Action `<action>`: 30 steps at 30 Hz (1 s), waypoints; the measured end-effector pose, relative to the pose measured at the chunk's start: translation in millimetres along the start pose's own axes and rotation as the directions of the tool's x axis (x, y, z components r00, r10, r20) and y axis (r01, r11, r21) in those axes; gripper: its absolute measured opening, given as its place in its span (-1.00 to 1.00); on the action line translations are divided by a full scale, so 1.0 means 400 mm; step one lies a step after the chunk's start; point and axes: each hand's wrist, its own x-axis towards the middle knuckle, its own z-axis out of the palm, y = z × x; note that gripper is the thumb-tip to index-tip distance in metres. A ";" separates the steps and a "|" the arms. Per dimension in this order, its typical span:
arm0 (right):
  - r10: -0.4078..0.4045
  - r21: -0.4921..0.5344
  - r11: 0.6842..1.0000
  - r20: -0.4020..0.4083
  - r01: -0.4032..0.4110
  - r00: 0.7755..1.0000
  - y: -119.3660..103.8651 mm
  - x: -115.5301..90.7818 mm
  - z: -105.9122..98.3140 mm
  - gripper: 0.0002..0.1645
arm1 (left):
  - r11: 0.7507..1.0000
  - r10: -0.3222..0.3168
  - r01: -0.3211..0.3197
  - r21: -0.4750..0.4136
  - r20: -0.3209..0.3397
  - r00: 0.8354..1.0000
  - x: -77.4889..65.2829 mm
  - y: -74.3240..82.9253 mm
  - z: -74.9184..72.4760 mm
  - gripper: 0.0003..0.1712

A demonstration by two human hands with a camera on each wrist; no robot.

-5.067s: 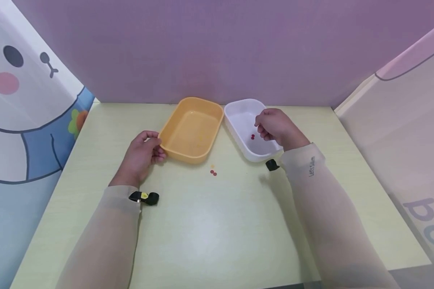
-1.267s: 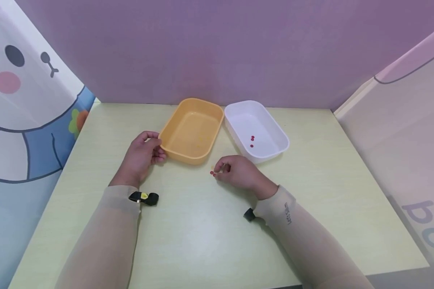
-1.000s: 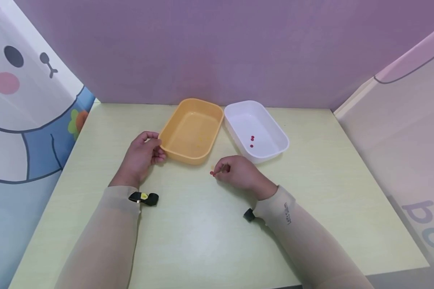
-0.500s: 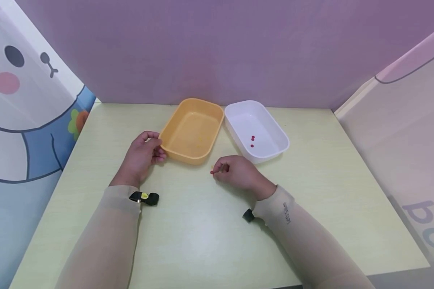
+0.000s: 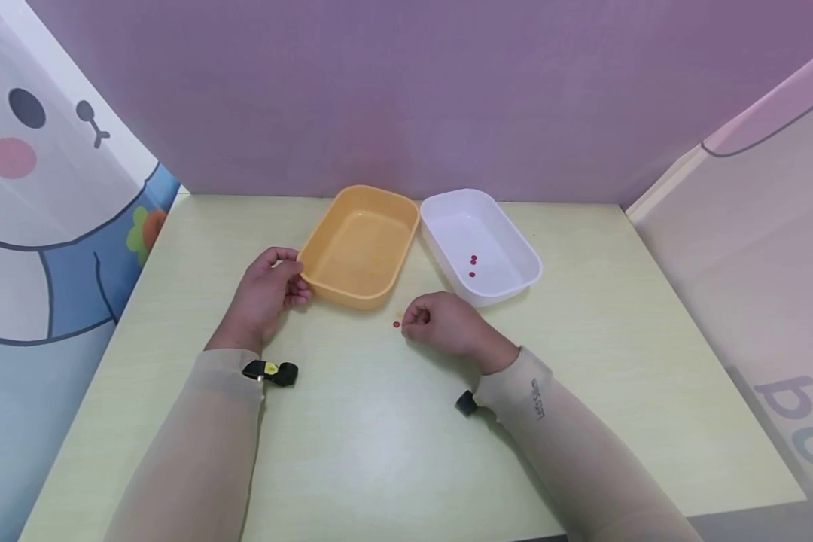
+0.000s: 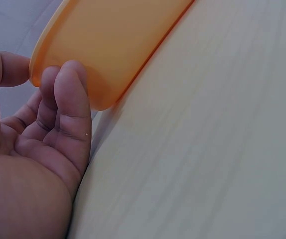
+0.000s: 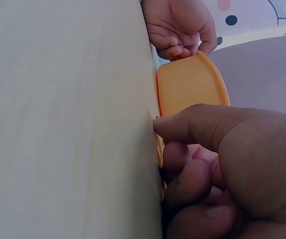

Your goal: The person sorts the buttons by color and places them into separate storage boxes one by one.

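My left hand (image 5: 264,293) pinches the near-left rim of a yellow plastic tray (image 5: 325,290) between thumb and finger; the other fingers curl below the rim in the left wrist view. My right hand (image 5: 447,324) is low at the table in front of the trays, thumb and index fingertip together in a pinch. A second small red disc is hidden at those fingertips. One small red disc (image 5: 396,324) lies on the table just left of them, and a yellow piece (image 5: 399,314) sits behind it, partly covered by the hand.
A white plastic tray (image 5: 515,282) stands right of the yellow one, with 3 red discs (image 5: 473,262) in it. Faint small yellow pieces (image 5: 374,263) lie in the yellow tray. A purple wall (image 5: 406,98) rises behind the table (image 5: 352,421).
My right hand came from over the white tray down to the table, and a third red disc appeared in that tray. One of two red discs on the table has disappeared under my fingertips.
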 end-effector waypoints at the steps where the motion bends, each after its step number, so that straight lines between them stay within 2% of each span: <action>1: 0.004 0.003 1.000 0.002 -0.004 1.000 -0.001 -0.001 -0.001 -0.95 | 1.000 0.000 0.000 0.000 0.000 1.000 -0.001 0.001 0.001 -0.75; 14: 0.006 0.038 0.999 -0.024 -0.005 1.000 0.011 -0.006 -0.001 -0.83 | 1.000 0.004 -0.004 0.007 0.014 1.000 0.002 -0.002 0.001 -0.66; 20: 0.060 0.100 0.993 -0.036 -0.057 0.998 0.007 -0.011 -0.002 -0.82 | 1.000 0.002 -0.002 0.008 0.012 1.000 0.003 -0.002 -0.001 -0.69; 30: 0.142 0.223 0.965 -0.011 -0.136 0.990 -0.010 -0.018 -0.012 -0.81 | 1.000 -0.001 0.001 0.001 0.014 1.000 -0.003 0.000 -0.004 -0.70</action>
